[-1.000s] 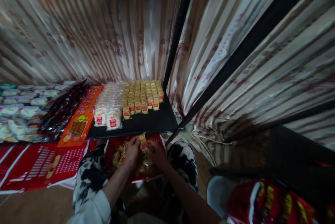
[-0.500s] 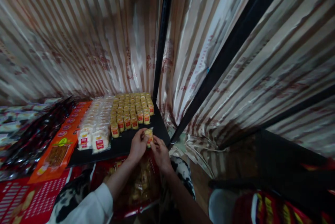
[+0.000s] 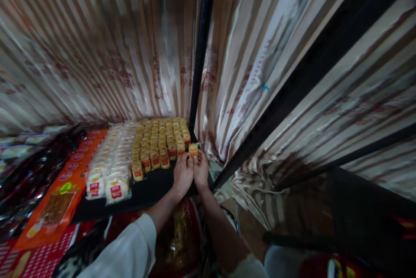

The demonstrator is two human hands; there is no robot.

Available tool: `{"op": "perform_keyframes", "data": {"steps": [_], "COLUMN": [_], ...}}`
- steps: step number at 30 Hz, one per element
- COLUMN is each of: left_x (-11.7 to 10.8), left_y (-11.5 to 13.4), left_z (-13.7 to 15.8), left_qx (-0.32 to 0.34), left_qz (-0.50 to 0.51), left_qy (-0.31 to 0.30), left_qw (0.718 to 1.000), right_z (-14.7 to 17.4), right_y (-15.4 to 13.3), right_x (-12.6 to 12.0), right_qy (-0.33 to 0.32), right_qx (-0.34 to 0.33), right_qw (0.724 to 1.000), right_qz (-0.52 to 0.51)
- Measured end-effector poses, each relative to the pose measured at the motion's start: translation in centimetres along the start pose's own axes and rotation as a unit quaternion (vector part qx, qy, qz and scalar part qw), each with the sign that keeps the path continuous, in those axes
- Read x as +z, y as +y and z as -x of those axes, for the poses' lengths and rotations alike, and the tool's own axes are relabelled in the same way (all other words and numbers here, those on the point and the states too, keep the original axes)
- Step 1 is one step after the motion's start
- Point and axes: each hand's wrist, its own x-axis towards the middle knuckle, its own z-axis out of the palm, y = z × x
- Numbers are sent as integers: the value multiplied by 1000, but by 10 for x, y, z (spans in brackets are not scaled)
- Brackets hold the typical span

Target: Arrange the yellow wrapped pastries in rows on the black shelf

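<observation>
Between them, my left hand (image 3: 183, 174) and my right hand (image 3: 201, 169) grip one small yellow packaged snack (image 3: 193, 150) with a red label. Both hands are closed about its lower part, over the right end of the black shelf (image 3: 149, 189). Just left of and behind the held packet stand rows of matching yellow packaged snacks (image 3: 155, 156), upright and close together. Farther left are two rows of white, round packaged snacks (image 3: 116, 187) with red labels. My fingertips are partly hidden behind the packet and each other.
An orange snack packet (image 3: 58, 202) and dark shiny packets (image 3: 29, 174) lie at the left. Beneath the shelf are a red basket (image 3: 42, 250) and a red container (image 3: 195, 221) of yellow packets. A black post (image 3: 200, 48) and striped sheeting (image 3: 130, 44) stand behind.
Both hands have moved forward and slightly right with the yellow packet, bringing it near the front right end of the yellow rows. The view has shifted a little.
</observation>
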Motion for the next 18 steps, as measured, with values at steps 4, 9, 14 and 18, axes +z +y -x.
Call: {"op": "perform_keyframes", "data": {"steps": [4, 9, 14, 18], "left_x": [8, 18, 28, 32], "left_y": [-5, -14, -24, -26], "left_z": [-5, -14, -17, -16], "left_qx": [-42, -85, -106, -88], "left_qz": [49, 90, 150, 185], "left_qy": [-35, -64, -80, -96], "left_qw": [997, 990, 980, 974], "right_z": [-14, -27, -34, -36], "right_y": [-1, -1, 6, 9], "right_x": [8, 14, 17, 18], "right_qy": [16, -18, -36, -48], "right_qx": [40, 52, 27, 9], "right_qw": [999, 995, 994, 996], "right_qz": [12, 80, 98, 76]}}
